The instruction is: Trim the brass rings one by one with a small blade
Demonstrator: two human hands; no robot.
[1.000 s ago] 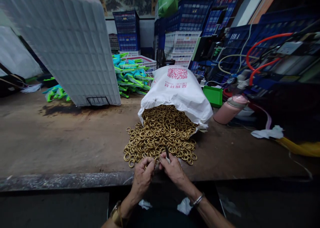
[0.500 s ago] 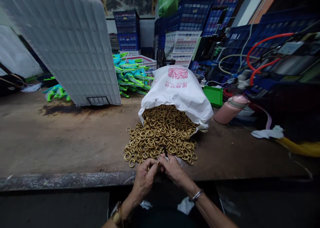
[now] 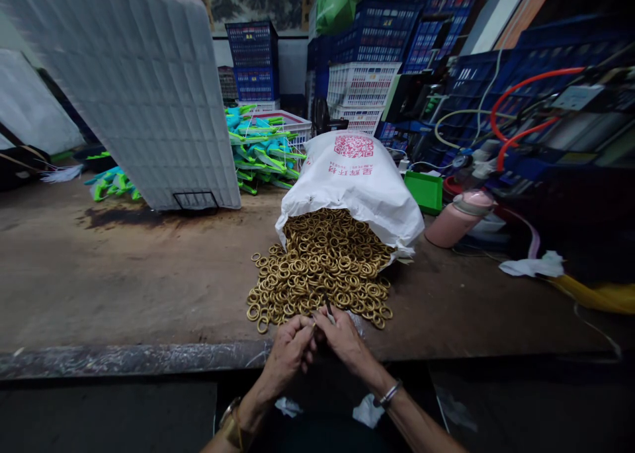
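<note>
Loose brass-coloured rings (image 3: 297, 284) spill from the mouth of a white woven sack (image 3: 347, 175) and lie heaped at the table's front edge. Just before the heap, my left hand (image 3: 289, 347) is closed, its thumb and forefinger pinching what looks like one such ring, mostly hidden by the fingers. My right hand (image 3: 344, 337) meets it fingertip to fingertip, closed round a thin dark tool (image 3: 328, 303) that juts up above the knuckles. The tool's working end is covered, so its exact kind does not show.
A white quilted panel (image 3: 173, 102) stands on the wooden table (image 3: 124, 274) at left. Bright green and blue plastic pieces (image 3: 262, 149) are piled behind it. Right of the sack are a green tray (image 3: 424, 192), a pink bottle (image 3: 459, 218) and red hoses. Crates (image 3: 364, 82) stack up behind.
The left hand has turned slightly, its fingertips coming closer to the right hand's. The ring seen in its fingers is now mostly hidden. The dark tool has dipped and shows less.
</note>
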